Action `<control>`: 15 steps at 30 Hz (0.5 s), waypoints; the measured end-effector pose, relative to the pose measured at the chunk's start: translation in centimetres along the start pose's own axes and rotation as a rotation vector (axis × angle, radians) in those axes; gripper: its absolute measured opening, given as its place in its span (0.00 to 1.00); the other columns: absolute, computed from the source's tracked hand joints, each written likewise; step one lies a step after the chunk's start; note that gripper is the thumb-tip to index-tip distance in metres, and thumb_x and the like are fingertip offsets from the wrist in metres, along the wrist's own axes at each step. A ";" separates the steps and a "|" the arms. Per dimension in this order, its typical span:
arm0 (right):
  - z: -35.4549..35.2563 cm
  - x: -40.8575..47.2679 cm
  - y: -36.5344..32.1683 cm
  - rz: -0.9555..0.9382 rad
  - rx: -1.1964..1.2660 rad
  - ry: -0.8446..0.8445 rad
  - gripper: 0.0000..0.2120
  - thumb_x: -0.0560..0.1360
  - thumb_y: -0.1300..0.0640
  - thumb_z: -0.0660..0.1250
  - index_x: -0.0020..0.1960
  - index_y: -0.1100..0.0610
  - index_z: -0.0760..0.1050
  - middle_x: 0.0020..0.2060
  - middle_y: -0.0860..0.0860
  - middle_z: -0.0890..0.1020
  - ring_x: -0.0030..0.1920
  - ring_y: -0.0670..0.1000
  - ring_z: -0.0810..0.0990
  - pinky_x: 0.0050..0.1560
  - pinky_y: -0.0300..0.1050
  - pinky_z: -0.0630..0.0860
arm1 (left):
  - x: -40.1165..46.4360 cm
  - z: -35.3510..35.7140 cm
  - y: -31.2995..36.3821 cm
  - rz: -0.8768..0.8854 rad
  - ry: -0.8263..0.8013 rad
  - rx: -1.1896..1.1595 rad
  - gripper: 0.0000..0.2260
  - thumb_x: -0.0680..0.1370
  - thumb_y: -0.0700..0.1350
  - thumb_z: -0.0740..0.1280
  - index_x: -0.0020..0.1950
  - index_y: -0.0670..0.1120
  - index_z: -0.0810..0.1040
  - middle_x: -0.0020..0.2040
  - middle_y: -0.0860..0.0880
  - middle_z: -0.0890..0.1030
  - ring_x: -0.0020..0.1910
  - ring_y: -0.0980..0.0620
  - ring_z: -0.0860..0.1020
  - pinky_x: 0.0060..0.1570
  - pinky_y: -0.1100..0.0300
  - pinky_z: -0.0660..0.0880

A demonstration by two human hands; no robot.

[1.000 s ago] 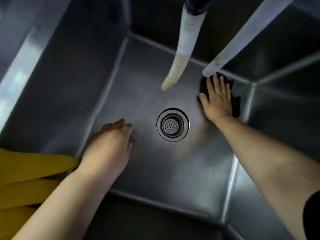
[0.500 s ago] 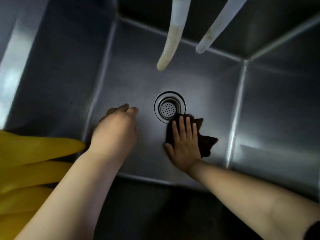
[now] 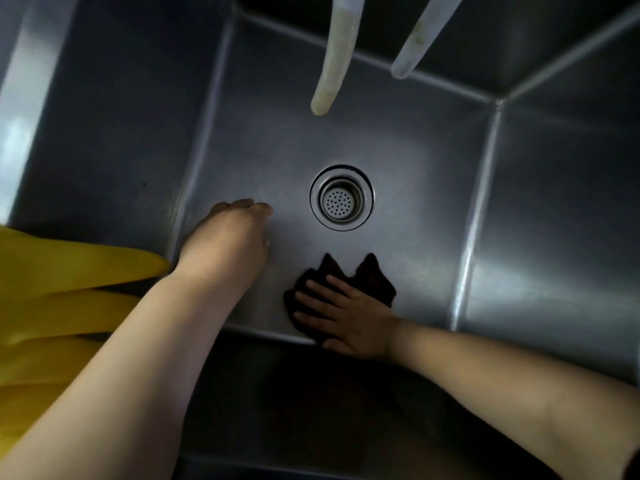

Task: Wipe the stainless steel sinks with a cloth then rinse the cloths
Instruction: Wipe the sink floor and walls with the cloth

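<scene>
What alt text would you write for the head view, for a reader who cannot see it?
A person's right hand presses a dark cloth flat on the floor of a steel sink, near its front edge. The left hand rests on the floor beside the drain, and two hoses hang above.

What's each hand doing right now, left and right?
Left hand: holds nothing, rests on the sink floor; fingers hidden, cannot tell.
Right hand: open, flat fingers pressing the dark cloth.
</scene>
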State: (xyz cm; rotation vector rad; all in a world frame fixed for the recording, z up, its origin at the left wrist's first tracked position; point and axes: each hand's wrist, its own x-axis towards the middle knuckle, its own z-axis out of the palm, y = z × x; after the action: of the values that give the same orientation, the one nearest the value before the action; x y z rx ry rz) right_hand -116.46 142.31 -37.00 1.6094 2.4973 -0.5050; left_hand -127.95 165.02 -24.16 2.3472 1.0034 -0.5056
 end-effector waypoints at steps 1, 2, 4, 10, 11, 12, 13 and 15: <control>0.2 -1.2 0.7 -0.022 -0.023 0.005 0.28 0.79 0.41 0.48 0.75 0.52 0.59 0.75 0.52 0.56 0.75 0.58 0.52 0.74 0.58 0.44 | 0.1 0.1 0.0 -0.002 -0.002 -0.005 0.20 0.76 0.41 0.64 0.69 0.47 0.70 0.65 0.46 0.73 0.63 0.43 0.69 0.58 0.50 0.72; 0.2 -2.3 1.5 -0.023 -0.042 0.012 0.28 0.78 0.41 0.50 0.74 0.52 0.61 0.74 0.52 0.59 0.75 0.59 0.53 0.74 0.58 0.46 | 0.1 0.1 0.0 -0.006 -0.001 -0.009 0.21 0.76 0.42 0.64 0.69 0.47 0.69 0.66 0.46 0.73 0.64 0.43 0.69 0.58 0.50 0.72; 0.0 -3.6 3.2 0.060 -0.057 0.021 0.29 0.76 0.40 0.54 0.73 0.51 0.63 0.74 0.53 0.63 0.74 0.59 0.56 0.74 0.61 0.50 | 0.1 0.2 -0.1 -0.013 0.008 -0.011 0.21 0.76 0.42 0.64 0.70 0.48 0.69 0.66 0.46 0.73 0.64 0.43 0.69 0.59 0.50 0.71; -2.0 -3.6 10.5 0.428 -0.051 0.003 0.36 0.71 0.39 0.56 0.76 0.52 0.58 0.75 0.55 0.60 0.75 0.58 0.51 0.74 0.58 0.46 | 0.4 0.5 -0.1 -0.020 0.008 -0.005 0.21 0.76 0.43 0.65 0.69 0.49 0.70 0.67 0.47 0.73 0.65 0.43 0.70 0.61 0.52 0.69; -2.5 -3.3 12.2 0.488 -0.047 0.007 0.36 0.71 0.40 0.55 0.76 0.52 0.57 0.76 0.55 0.59 0.76 0.58 0.51 0.74 0.57 0.46 | 0.5 0.6 -0.1 -0.013 0.013 0.004 0.21 0.76 0.43 0.65 0.69 0.49 0.70 0.67 0.47 0.73 0.65 0.43 0.70 0.62 0.52 0.70; -3.0 -3.0 14.0 0.558 -0.044 0.015 0.35 0.72 0.40 0.54 0.76 0.52 0.56 0.76 0.55 0.57 0.76 0.58 0.51 0.74 0.57 0.46 | 0.5 0.6 -0.2 -0.010 0.019 0.010 0.21 0.76 0.43 0.65 0.68 0.49 0.71 0.66 0.47 0.74 0.64 0.43 0.70 0.62 0.51 0.70; -3.4 -2.6 15.8 0.637 -0.040 0.027 0.35 0.73 0.41 0.54 0.77 0.53 0.54 0.76 0.56 0.56 0.76 0.58 0.51 0.74 0.56 0.46 | 0.5 0.6 -0.3 -0.015 0.026 0.011 0.20 0.76 0.43 0.65 0.68 0.50 0.71 0.66 0.47 0.74 0.64 0.43 0.71 0.62 0.51 0.70; -4.1 -1.9 18.9 0.817 -0.034 0.057 0.34 0.76 0.41 0.53 0.77 0.53 0.50 0.77 0.55 0.51 0.77 0.57 0.47 0.75 0.54 0.43 | 0.6 0.6 -0.5 -0.028 0.037 0.001 0.20 0.76 0.43 0.65 0.68 0.50 0.71 0.66 0.48 0.75 0.64 0.44 0.72 0.61 0.50 0.71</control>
State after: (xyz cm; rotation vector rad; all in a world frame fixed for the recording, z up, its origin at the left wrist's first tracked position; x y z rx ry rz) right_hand -98.27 149.22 -36.60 2.4113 1.6200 -0.2928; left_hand -128.00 165.21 -25.12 2.3539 1.0546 -0.4747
